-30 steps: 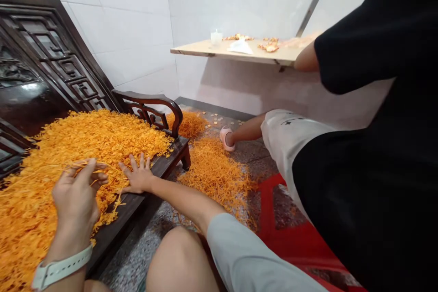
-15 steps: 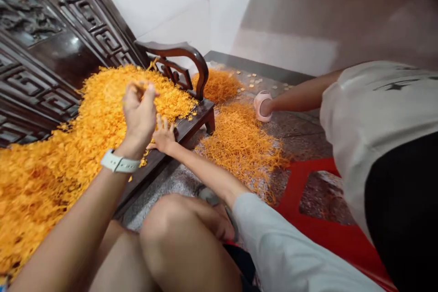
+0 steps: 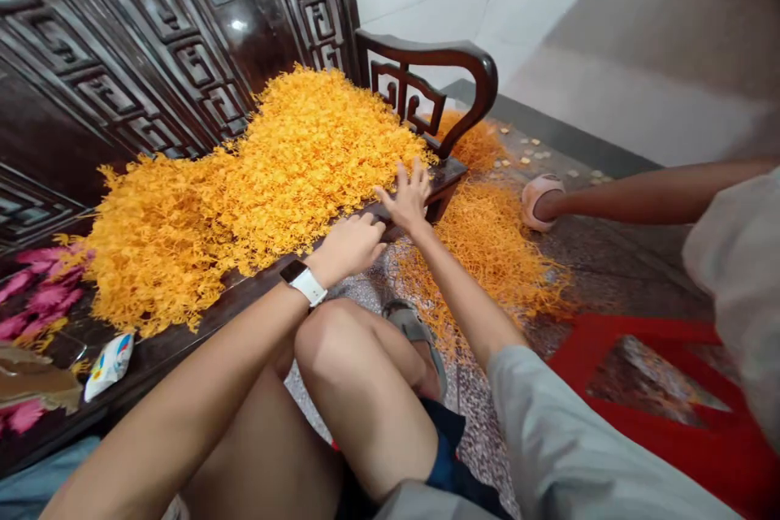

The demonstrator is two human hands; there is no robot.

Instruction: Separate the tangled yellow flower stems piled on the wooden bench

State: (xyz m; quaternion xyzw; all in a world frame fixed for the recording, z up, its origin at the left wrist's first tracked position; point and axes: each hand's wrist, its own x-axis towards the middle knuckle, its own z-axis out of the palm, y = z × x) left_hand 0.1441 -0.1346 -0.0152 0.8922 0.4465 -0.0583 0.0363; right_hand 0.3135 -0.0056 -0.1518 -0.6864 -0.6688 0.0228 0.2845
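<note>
A big heap of small yellow-orange plastic pieces (image 3: 317,146) covers much of the dark wooden bench (image 3: 244,292). My left hand (image 3: 353,244), below a watch with a white strap, is at the bench's front edge, its fingers bent downward and pressed together; whatever they hold, if anything, is hidden. Just to its right, my right hand (image 3: 408,199) has its fingers spread at the heap's right edge, near the bench's armrest (image 3: 481,73), and holds nothing.
Orange stringy pieces (image 3: 487,252) lie on the floor right of the bench. Pink flowers (image 3: 45,296) and a small white packet (image 3: 110,366) are on the bench at left. Another person's foot (image 3: 542,201) and a red stool (image 3: 566,353) are at right.
The view has swung left, showing the pink flowers and packet. My left hand has come down from above the heap to the bench edge. My right hand stays spread at the bench edge.
</note>
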